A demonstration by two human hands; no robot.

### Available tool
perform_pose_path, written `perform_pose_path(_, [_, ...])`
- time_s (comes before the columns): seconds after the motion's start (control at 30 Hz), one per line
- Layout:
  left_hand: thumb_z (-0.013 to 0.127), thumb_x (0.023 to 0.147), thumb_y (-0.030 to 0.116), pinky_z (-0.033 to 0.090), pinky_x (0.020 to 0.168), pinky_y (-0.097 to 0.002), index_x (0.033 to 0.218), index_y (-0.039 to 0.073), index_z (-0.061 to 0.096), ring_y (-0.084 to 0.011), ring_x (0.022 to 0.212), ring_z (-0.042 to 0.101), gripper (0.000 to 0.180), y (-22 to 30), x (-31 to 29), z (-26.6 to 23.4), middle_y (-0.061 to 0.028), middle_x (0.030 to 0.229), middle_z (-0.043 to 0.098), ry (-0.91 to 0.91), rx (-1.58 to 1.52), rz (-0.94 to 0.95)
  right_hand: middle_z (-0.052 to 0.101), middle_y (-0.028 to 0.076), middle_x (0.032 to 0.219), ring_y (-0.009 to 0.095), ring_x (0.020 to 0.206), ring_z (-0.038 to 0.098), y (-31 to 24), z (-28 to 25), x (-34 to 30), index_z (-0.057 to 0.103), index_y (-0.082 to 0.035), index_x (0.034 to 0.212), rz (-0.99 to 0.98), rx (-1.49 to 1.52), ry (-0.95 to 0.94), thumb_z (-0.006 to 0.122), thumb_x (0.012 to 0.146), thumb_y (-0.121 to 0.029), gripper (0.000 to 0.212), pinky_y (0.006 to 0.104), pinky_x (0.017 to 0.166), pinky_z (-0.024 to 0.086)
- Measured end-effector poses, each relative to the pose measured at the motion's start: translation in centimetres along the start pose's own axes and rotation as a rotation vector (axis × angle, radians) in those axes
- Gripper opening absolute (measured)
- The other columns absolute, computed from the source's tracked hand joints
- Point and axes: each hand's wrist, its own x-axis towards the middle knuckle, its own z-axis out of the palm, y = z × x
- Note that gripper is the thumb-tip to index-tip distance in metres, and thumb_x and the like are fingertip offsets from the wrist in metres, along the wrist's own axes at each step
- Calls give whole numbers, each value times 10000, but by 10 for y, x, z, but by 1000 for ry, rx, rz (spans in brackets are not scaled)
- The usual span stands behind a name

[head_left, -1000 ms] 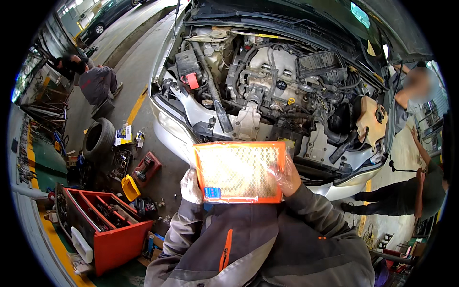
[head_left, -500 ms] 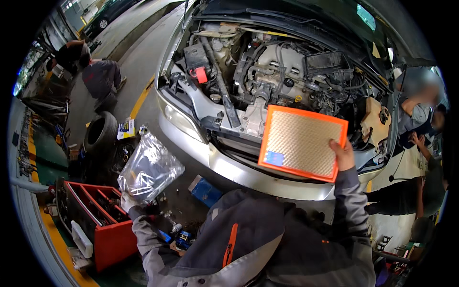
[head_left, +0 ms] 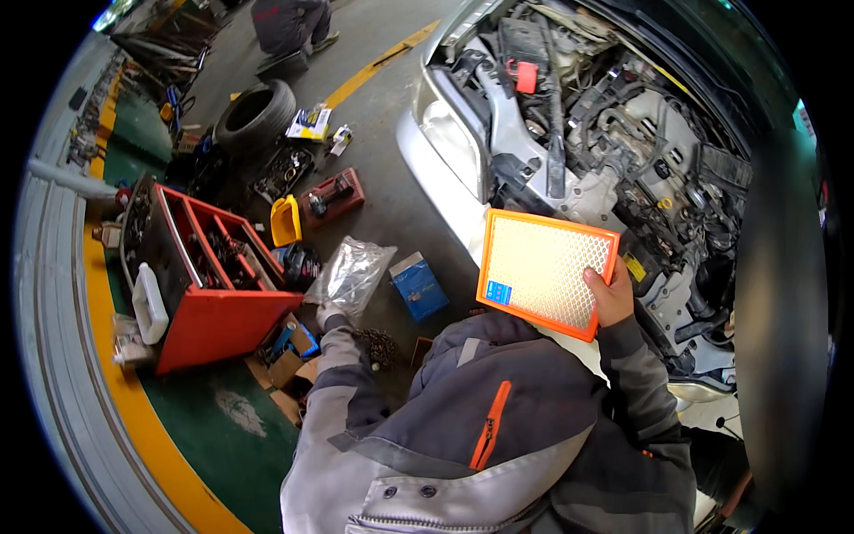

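Observation:
My right hand [head_left: 610, 295] grips the right edge of a car air filter [head_left: 544, 267], with the thumb across its face. The filter has an orange frame, a pale pleated panel and a small blue label, and it is held up in front of the car's front bumper. My left hand [head_left: 327, 315], partly hidden by the bag and my sleeve, is closed on the lower end of a clear plastic bag [head_left: 356, 274]. The bag hangs crumpled and looks empty, out to my left over the floor. Beyond the filter is the open engine bay [head_left: 614, 160] of a silver car.
A red tool cabinet [head_left: 227, 325] with a white jug [head_left: 149, 304] at its side stands left. A blue box [head_left: 418, 287], a red tray [head_left: 334, 198], a yellow container [head_left: 286, 221] and a tyre [head_left: 255, 116] lie on the floor. A person [head_left: 289, 27] crouches farther off.
My view has swung left, so the car sits farther right. The bag has come closer in to my body and looks more crumpled. The filter stays in my right hand.

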Motion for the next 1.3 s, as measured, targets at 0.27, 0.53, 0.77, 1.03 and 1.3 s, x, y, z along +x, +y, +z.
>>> perform_pose_path(0.27, [548,876,542,431,1032,-431,1255,-51,613,-425,1228,557,708,-135,-36,41,-280,1278,612,-310,414,-167,658,207,1012,357,943,666,55,116,32,486,-16,1195,-115,-393,-321,708,857,-107,415,406,809,527])
perform_pose_path(0.53, [469,874,503,411,1052,-449,1216,1,653,-413,1251,532,635,-207,-90,5,-301,1296,579,-727,842,197,604,237,1199,391,1043,636,-4,174,38,498,24,1249,-963,-764,-579,685,812,-99,490,447,867,525])
perform_pose_path(0.77, [587,901,248,458,1020,-466,1331,156,545,-362,1295,499,442,-161,-88,-10,-182,1388,544,-874,1214,306,627,221,1172,381,1025,657,-12,115,54,518,-8,1276,-395,-435,-389,723,846,-182,507,446,868,531])
perform_pose_path(1.03, [570,926,317,494,926,-430,1224,25,603,-370,1073,607,418,-50,-53,49,-225,1154,642,-592,1099,704,614,83,1275,161,1133,592,-63,-41,12,438,9,1419,-3,544,-148,680,920,-135,572,351,995,469])
perform_pose_path(1.3, [550,1001,311,489,723,-307,1265,-29,577,-188,805,594,431,231,-152,155,-95,938,660,-749,-188,723,638,122,1208,228,1079,628,-36,-124,-147,481,11,1387,160,807,359,697,825,-88,611,369,954,490])
